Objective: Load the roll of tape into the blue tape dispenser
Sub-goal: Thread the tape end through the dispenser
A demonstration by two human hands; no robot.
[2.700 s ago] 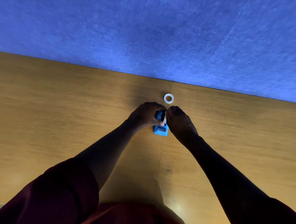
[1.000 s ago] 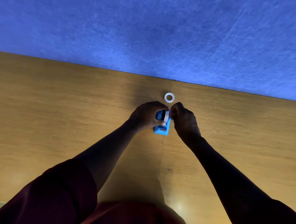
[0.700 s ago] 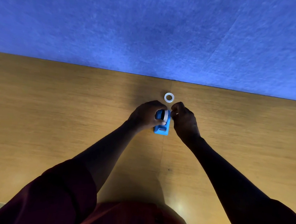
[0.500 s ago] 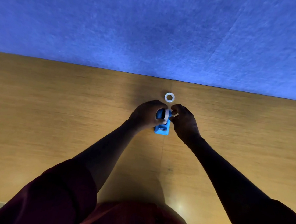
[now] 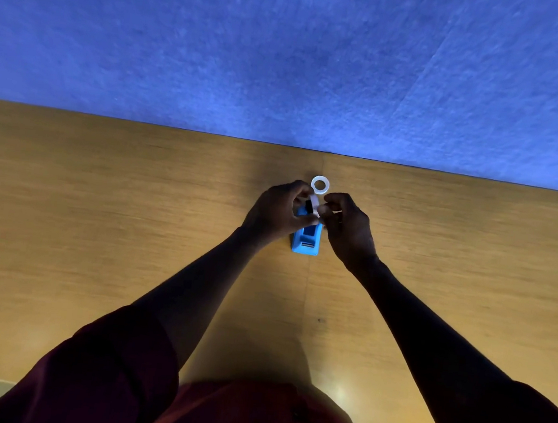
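Note:
The blue tape dispenser stands on the wooden table, its cutter end toward me. Just above its far end a white roll of tape on a black core is held on edge. My left hand wraps around the dispenser's left side and pinches the roll from the left. My right hand meets the roll from the right with its fingertips. The dispenser's far end is hidden behind my fingers. Whether the roll sits in the dispenser's slot, I cannot tell.
A second small white ring lies flat on the table just beyond my hands. The wooden table ends at a blue felt wall panel right behind the ring. A seam runs down the table's middle.
The roll has risen slightly above the dispenser's far end, and more of the dispenser's blue body shows. My right fingertips have closed in on the roll. The loose ring has not moved.

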